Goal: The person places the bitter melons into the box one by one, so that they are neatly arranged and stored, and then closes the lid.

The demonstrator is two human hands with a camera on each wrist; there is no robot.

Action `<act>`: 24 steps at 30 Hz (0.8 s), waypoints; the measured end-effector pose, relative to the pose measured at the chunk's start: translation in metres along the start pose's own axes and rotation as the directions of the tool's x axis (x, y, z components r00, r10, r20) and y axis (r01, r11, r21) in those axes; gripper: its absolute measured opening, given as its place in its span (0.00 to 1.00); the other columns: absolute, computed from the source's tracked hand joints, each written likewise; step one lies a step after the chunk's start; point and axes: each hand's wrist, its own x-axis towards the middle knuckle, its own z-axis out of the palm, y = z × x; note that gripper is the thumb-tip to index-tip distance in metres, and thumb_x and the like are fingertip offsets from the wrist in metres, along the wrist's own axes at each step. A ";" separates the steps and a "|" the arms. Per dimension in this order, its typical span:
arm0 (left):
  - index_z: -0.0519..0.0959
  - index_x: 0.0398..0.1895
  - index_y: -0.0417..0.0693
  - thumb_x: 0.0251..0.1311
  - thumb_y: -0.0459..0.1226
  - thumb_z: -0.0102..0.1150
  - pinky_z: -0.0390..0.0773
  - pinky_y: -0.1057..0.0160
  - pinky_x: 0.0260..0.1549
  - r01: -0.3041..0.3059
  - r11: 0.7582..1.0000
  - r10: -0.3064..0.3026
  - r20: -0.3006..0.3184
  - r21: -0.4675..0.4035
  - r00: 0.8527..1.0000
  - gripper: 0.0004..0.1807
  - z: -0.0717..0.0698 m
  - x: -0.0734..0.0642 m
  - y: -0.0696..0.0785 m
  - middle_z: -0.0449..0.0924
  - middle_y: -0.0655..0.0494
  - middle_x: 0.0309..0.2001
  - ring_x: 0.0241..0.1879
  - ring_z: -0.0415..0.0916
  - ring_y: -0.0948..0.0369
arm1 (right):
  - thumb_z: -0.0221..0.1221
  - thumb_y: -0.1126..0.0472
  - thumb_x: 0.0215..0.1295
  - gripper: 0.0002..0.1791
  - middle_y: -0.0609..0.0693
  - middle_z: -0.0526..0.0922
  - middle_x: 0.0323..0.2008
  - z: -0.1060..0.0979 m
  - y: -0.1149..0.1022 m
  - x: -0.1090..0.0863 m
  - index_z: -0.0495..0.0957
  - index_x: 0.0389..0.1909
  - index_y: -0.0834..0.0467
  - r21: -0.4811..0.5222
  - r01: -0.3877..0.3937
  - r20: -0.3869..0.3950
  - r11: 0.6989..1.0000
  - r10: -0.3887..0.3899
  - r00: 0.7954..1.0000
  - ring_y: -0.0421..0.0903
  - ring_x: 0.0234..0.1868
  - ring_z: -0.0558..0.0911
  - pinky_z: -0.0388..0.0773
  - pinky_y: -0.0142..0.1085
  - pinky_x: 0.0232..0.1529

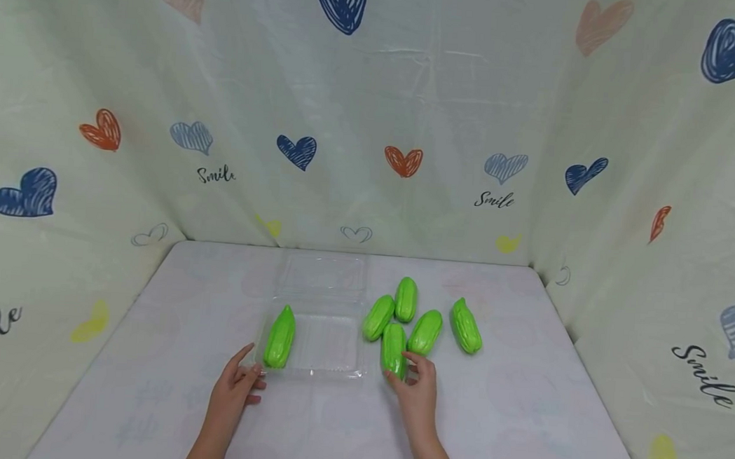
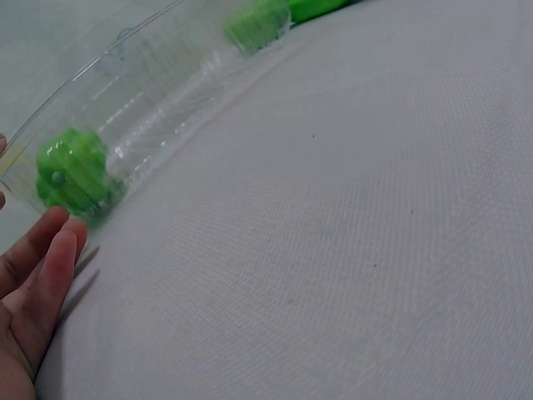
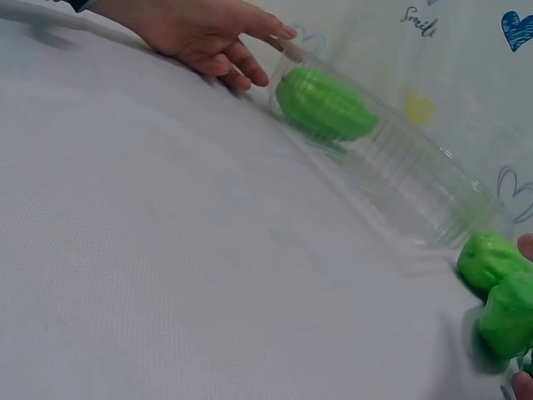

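Green and ridged, a gourd [image 1: 393, 342] sits pinched in the right hand [image 1: 420, 388], just right of the clear clamshell [image 1: 329, 343] holding 1 more gourd [image 1: 280, 339], left hand [image 1: 234, 384] touching its corner, fingers apart: grasping looks underway, and next seems to call for a clean lift.

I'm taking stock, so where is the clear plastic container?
In the head view, the clear plastic container sits left of centre on the table, between the left hand and the loose green vegetables.
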 end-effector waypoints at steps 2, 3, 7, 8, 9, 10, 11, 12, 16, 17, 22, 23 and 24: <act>0.58 0.74 0.53 0.71 0.47 0.53 0.82 0.64 0.31 0.004 1.000 -0.004 -0.001 0.001 1.000 0.32 0.000 0.000 0.000 0.80 0.47 0.42 0.37 0.79 0.60 | 0.74 0.66 0.48 0.28 0.57 0.70 0.50 0.002 0.001 0.000 0.75 0.51 0.63 -0.005 -0.016 0.000 1.000 0.016 1.000 0.53 0.47 0.73 0.74 0.42 0.44; 0.58 0.74 0.54 0.71 0.47 0.53 0.82 0.64 0.31 0.005 1.000 -0.005 -0.002 -0.001 1.000 0.32 0.000 0.000 0.000 0.80 0.47 0.42 0.37 0.79 0.60 | 0.74 0.66 0.47 0.29 0.57 0.70 0.50 0.003 0.003 0.000 0.75 0.51 0.63 -0.007 -0.018 -0.004 1.000 0.018 1.000 0.52 0.46 0.73 0.74 0.41 0.43; 0.58 0.74 0.54 0.71 0.47 0.53 0.82 0.64 0.32 0.008 1.000 -0.008 -0.006 -0.006 1.000 0.32 0.000 0.001 -0.001 0.80 0.47 0.42 0.37 0.79 0.60 | 0.75 0.67 0.46 0.30 0.57 0.70 0.50 0.007 0.007 0.002 0.73 0.51 0.63 -0.022 -0.016 -0.025 1.000 0.016 1.000 0.51 0.44 0.73 0.73 0.37 0.41; 0.58 0.74 0.54 0.71 0.47 0.53 0.82 0.64 0.31 0.008 1.000 -0.008 -0.007 -0.006 1.000 0.32 0.001 0.001 -0.001 0.80 0.47 0.42 0.37 0.79 0.60 | 0.75 0.67 0.46 0.30 0.57 0.70 0.50 0.008 0.007 0.002 0.73 0.51 0.64 -0.026 -0.019 -0.031 0.999 0.018 0.999 0.51 0.44 0.72 0.72 0.37 0.41; 0.58 0.74 0.53 0.71 0.47 0.53 0.82 0.64 0.32 0.009 1.000 -0.009 -0.007 -0.007 1.000 0.32 0.001 0.000 -0.001 0.80 0.47 0.42 0.37 0.79 0.60 | 0.75 0.67 0.45 0.30 0.57 0.70 0.50 0.009 0.008 0.002 0.73 0.50 0.64 -0.032 -0.019 -0.037 0.999 0.018 0.999 0.51 0.44 0.72 0.72 0.36 0.40; 0.58 0.74 0.53 0.71 0.47 0.53 0.82 0.64 0.32 0.010 1.000 -0.010 -0.007 -0.007 1.000 0.32 0.001 0.000 -0.001 0.80 0.47 0.42 0.37 0.79 0.60 | 0.75 0.67 0.45 0.31 0.57 0.70 0.49 0.010 0.008 0.002 0.72 0.50 0.64 -0.040 -0.025 -0.043 0.999 0.023 0.999 0.50 0.43 0.72 0.72 0.36 0.38; 0.58 0.74 0.53 0.71 0.47 0.53 0.82 0.63 0.32 0.010 1.000 -0.010 -0.007 -0.008 1.000 0.32 0.001 0.000 -0.001 0.80 0.47 0.42 0.37 0.79 0.60 | 0.76 0.67 0.45 0.31 0.57 0.70 0.49 0.011 0.009 0.003 0.72 0.50 0.64 -0.046 -0.034 -0.050 0.998 0.031 0.998 0.50 0.43 0.71 0.71 0.35 0.38; 0.58 0.74 0.53 0.71 0.47 0.53 0.82 0.63 0.32 0.011 1.000 -0.011 -0.007 -0.009 1.000 0.32 0.001 0.000 -0.001 0.79 0.47 0.42 0.37 0.79 0.60 | 0.76 0.66 0.44 0.31 0.57 0.70 0.49 0.012 0.009 0.003 0.72 0.50 0.64 -0.050 -0.044 -0.056 0.998 0.041 0.998 0.50 0.43 0.71 0.71 0.35 0.37; 0.58 0.74 0.53 0.71 0.46 0.53 0.82 0.63 0.32 0.010 1.000 -0.010 -0.009 -0.005 1.000 0.32 0.001 -0.001 -0.001 0.79 0.47 0.42 0.37 0.79 0.60 | 0.76 0.66 0.45 0.32 0.56 0.71 0.48 0.017 0.011 0.004 0.71 0.51 0.63 -0.060 -0.073 -0.075 0.996 0.068 0.995 0.49 0.42 0.70 0.70 0.36 0.38; 0.58 0.74 0.53 0.71 0.47 0.53 0.82 0.64 0.32 0.009 1.000 -0.009 -0.010 -0.004 1.000 0.32 0.001 -0.001 -0.001 0.79 0.47 0.42 0.37 0.79 0.60 | 0.76 0.66 0.45 0.32 0.55 0.71 0.47 0.018 0.012 0.004 0.71 0.51 0.63 -0.059 -0.075 -0.080 0.995 0.070 0.994 0.49 0.42 0.69 0.70 0.37 0.39; 0.58 0.74 0.54 0.71 0.47 0.53 0.82 0.64 0.32 0.008 1.000 -0.008 -0.014 -0.002 1.000 0.32 0.002 -0.001 0.000 0.79 0.47 0.42 0.37 0.79 0.60 | 0.76 0.67 0.44 0.31 0.56 0.72 0.45 0.020 0.011 0.004 0.71 0.49 0.64 -0.061 -0.049 -0.110 0.997 0.042 0.993 0.49 0.41 0.70 0.70 0.38 0.39; 0.58 0.74 0.54 0.71 0.47 0.53 0.82 0.64 0.32 0.009 1.000 -0.009 -0.014 -0.003 1.000 0.32 0.001 -0.001 0.000 0.79 0.47 0.42 0.37 0.79 0.60 | 0.76 0.67 0.44 0.31 0.56 0.73 0.45 0.020 0.011 0.005 0.71 0.49 0.64 -0.063 -0.047 -0.112 0.997 0.040 0.993 0.49 0.41 0.70 0.69 0.38 0.39; 0.58 0.74 0.54 0.71 0.47 0.53 0.82 0.64 0.32 0.009 1.000 -0.009 -0.015 -0.003 1.000 0.32 0.001 0.000 0.000 0.79 0.47 0.42 0.37 0.79 0.60 | 0.76 0.68 0.43 0.31 0.56 0.73 0.44 0.020 0.010 0.005 0.71 0.49 0.64 -0.064 -0.045 -0.115 0.997 0.037 0.993 0.49 0.41 0.70 0.69 0.38 0.39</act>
